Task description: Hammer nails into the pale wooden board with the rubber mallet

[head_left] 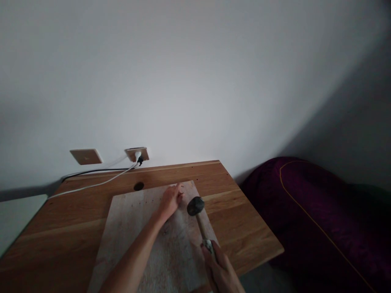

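A pale wooden board (137,228) lies on a brown wooden desk (241,224). My left hand (170,200) rests near the board's far right corner, fingers pinched together on something small that I cannot make out. My right hand (221,270) is wrapped round the wooden handle of a hammer (198,213). The hammer's dark head hangs just above the board, a little to the right of my left fingertips.
Two wall plates (86,156) sit above the desk's back edge; white and black cables (100,181) run from the right one across the desk. A round cable hole (138,186) is behind the board. A dark purple cushion or bed (320,219) stands to the right.
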Action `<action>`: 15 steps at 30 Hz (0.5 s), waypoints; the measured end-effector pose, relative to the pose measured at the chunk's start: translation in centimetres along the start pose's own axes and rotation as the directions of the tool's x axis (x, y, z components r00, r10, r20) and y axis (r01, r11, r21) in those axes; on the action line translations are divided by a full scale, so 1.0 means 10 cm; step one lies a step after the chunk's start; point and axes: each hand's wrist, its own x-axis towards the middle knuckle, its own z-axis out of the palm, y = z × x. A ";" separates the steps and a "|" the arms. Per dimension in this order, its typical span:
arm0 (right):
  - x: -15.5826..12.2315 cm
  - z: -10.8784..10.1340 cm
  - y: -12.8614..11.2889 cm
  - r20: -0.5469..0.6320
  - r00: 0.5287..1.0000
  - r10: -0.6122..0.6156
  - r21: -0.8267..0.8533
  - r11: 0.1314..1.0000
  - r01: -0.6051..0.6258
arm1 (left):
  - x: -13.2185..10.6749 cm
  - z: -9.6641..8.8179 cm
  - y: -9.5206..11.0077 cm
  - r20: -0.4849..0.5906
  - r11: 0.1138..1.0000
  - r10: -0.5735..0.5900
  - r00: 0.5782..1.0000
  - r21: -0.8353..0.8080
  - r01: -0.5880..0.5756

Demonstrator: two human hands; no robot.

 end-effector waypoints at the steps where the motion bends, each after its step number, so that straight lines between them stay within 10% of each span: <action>1: 0.02 -0.02 -0.11 0.005 1.000 0.026 0.002 1.000 -0.026 | 0.00 0.01 -0.01 0.004 1.000 -0.017 1.000 0.002 0.017; 7: 0.18 -0.02 -0.76 0.068 0.997 -0.021 -0.060 0.998 0.025 | 0.00 0.01 0.02 0.032 0.998 -0.060 0.998 -0.027 0.061; 15: 0.45 0.11 -0.52 0.098 0.995 -0.001 -0.163 0.986 0.017 | -0.01 -0.01 0.08 -0.012 0.995 -0.068 0.998 -0.071 0.067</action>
